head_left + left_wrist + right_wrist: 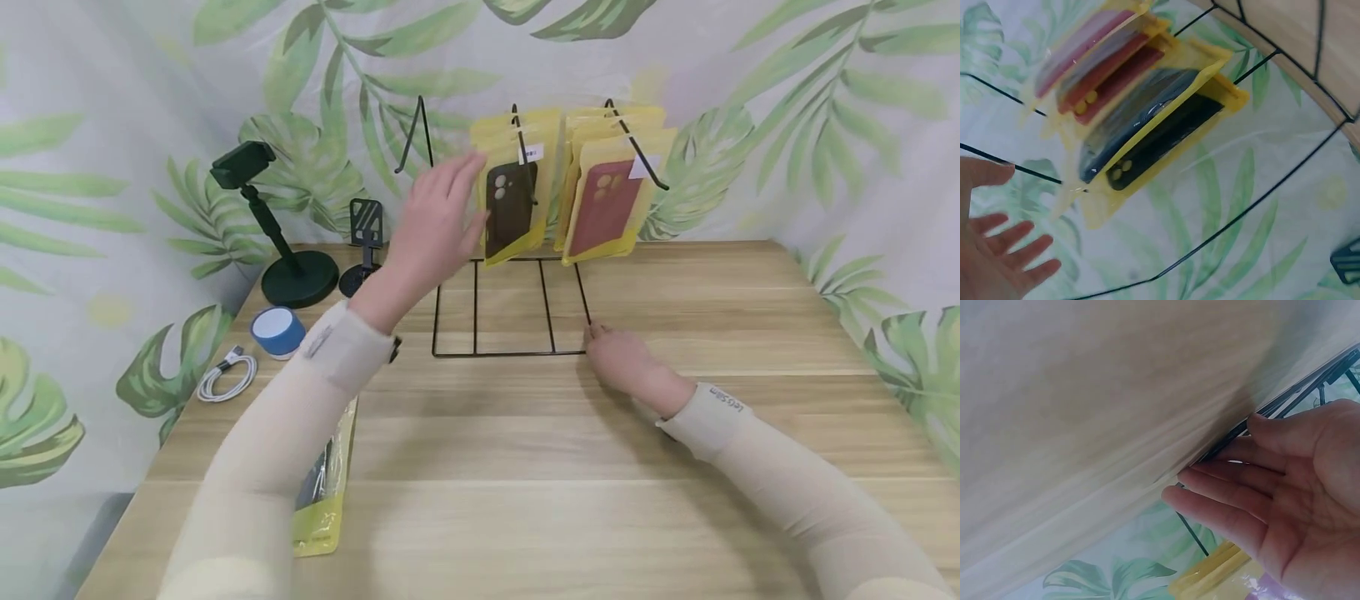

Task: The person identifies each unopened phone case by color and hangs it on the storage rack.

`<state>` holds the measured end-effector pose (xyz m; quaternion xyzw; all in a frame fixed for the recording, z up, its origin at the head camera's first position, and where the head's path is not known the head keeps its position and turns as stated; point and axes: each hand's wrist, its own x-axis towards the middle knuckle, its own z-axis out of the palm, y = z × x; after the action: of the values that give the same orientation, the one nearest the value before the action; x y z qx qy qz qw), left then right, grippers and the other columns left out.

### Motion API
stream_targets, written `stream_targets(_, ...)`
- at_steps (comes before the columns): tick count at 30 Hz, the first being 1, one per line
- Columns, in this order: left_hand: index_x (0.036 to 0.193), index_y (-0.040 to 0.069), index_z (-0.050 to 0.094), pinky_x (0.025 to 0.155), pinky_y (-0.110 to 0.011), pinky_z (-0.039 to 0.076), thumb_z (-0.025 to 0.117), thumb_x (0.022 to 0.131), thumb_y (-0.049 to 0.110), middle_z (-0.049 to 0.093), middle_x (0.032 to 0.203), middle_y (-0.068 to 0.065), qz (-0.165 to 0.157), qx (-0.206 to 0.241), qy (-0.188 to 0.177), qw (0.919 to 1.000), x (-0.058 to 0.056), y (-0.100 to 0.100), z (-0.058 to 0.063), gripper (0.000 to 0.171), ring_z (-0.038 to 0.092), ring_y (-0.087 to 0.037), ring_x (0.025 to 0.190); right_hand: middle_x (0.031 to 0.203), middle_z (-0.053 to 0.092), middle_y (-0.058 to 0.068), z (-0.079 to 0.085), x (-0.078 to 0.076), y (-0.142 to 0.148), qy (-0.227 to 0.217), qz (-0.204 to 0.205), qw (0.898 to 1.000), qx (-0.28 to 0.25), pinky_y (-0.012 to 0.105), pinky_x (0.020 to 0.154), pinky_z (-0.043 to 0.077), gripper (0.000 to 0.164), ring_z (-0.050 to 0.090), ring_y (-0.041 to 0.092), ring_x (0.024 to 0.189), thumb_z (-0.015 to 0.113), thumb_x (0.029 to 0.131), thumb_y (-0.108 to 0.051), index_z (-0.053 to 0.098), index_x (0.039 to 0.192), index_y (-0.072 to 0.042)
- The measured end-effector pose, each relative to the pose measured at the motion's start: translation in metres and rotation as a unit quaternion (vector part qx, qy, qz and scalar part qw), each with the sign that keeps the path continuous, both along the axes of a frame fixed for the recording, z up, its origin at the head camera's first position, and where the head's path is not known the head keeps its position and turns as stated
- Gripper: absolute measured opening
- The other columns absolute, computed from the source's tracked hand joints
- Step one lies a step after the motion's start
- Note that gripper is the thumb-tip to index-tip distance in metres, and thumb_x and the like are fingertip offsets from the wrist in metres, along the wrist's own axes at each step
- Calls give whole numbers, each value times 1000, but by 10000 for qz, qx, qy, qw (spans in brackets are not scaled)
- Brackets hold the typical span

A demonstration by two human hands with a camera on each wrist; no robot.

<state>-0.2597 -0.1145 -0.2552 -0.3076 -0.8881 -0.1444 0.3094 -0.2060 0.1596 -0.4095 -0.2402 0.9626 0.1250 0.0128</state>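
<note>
A black wire display rack [550,308] stands on the wooden table, its base flat and its hooks rising at the back. My right hand [622,360] holds the base's front right corner; in the right wrist view the thumb and fingertips [1259,424] meet at the wire. My left hand [438,221] is raised in front of the rack, fingers extended and holding nothing. Just right of it, yellow packs with a black phone case [512,208] in front hang on the middle hook. Packs with a red phone case [600,207] in front hang on the right hook. The left hook [411,140] holds no packs.
Left of the rack stand a dark green stand with a round base [300,279] and a small black phone stand [367,225]. Nearer lie a blue round item [277,331] and a coiled white cable [227,377]. A yellow pack [321,521] lies partly under the left arm.
</note>
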Motion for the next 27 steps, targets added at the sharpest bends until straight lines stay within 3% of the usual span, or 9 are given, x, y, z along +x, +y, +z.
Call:
stream_targets(4, 136, -1, 55, 108, -47, 47, 67, 93, 15, 57, 139, -19, -257, -543, 125, 9981, 44, -33, -22, 47, 56, -36, 124, 138, 57, 25, -1, 1, -3, -140, 46, 9999, 44, 36, 70, 63, 40, 61, 37, 122, 48, 95, 2, 55, 134, 10)
stream_targets(7, 131, 0, 60, 104, -50, 49, 71, 91, 15, 61, 134, -19, -236, -931, -314, 9949, 72, -57, -35, 44, 60, -37, 119, 138, 57, 26, 0, 3, -4, -162, 39, 9998, 61, 33, 66, 63, 40, 62, 36, 120, 50, 94, 3, 55, 133, 11)
stream_targets(11, 130, 1, 60, 104, -52, 49, 73, 89, 15, 62, 132, -20, 41, -1431, -992, 9847, 96, -84, -53, 45, 60, -38, 120, 138, 57, 25, 3, 5, -3, -63, 16, 9998, 189, 26, 52, 57, 39, 64, 33, 119, 52, 96, -1, 56, 133, 10)
stream_targets(15, 130, 0, 61, 100, -53, 51, 72, 90, 14, 65, 129, -19, 436, -1769, -1640, 9695, 109, -106, -71, 44, 62, -39, 117, 140, 56, 23, 5, 4, -1, -72, -27, 9997, 230, 24, 46, 53, 38, 62, 32, 122, 52, 98, -5, 57, 133, 8)
stream_targets(18, 131, -1, 59, 100, -56, 50, 70, 90, 14, 64, 129, -22, 840, -1908, -2379, 9487, 113, -124, -83, 45, 60, -42, 119, 141, 56, 24, 4, 3, 1, -80, -52, 9997, 240, 25, 48, 54, 38, 61, 33, 123, 52, 99, -5, 56, 134, 8)
stream_targets(21, 132, -5, 57, 97, -58, 51, 68, 90, 13, 62, 128, -27, 1319, -2134, -3187, 9140, 114, -147, -93, 47, 60, -46, 117, 140, 56, 23, 3, 2, 2, -18, -44, 9997, 237, 27, 50, 56, 38, 62, 32, 121, 52, 98, -6, 56, 134, 8)
stream_targets(24, 128, -10, 58, 89, -57, 55, 65, 89, 11, 63, 124, -30, 1631, -2426, -3666, 8832, 113, -171, -108, 44, 62, -47, 110, 139, 57, 23, 2, 1, 2, 25, -22, 9997, 233, 28, 49, 56, 38, 63, 32, 120, 52, 98, -5, 57, 133, 8)
stream_targets(25, 126, -11, 58, 86, -56, 55, 64, 88, 9, 63, 122, -31, 1692, -2462, -3774, 8765, 113, -178, -112, 43, 63, -48, 108, 139, 57, 23, 2, 1, 2, 25, -11, 9997, 244, 28, 48, 55, 38, 63, 32, 120, 53, 97, -5, 57, 133, 8)
stream_targets(27, 122, -12, 60, 81, -55, 57, 62, 87, 7, 64, 117, -31, 1759, -2491, -3827, 8721, 112, -191, -121, 40, 65, -46, 101, 140, 57, 23, 2, 1, 1, 4, -13, 9996, 271, 27, 46, 54, 38, 63, 32, 121, 53, 97, -5, 57, 133, 7)
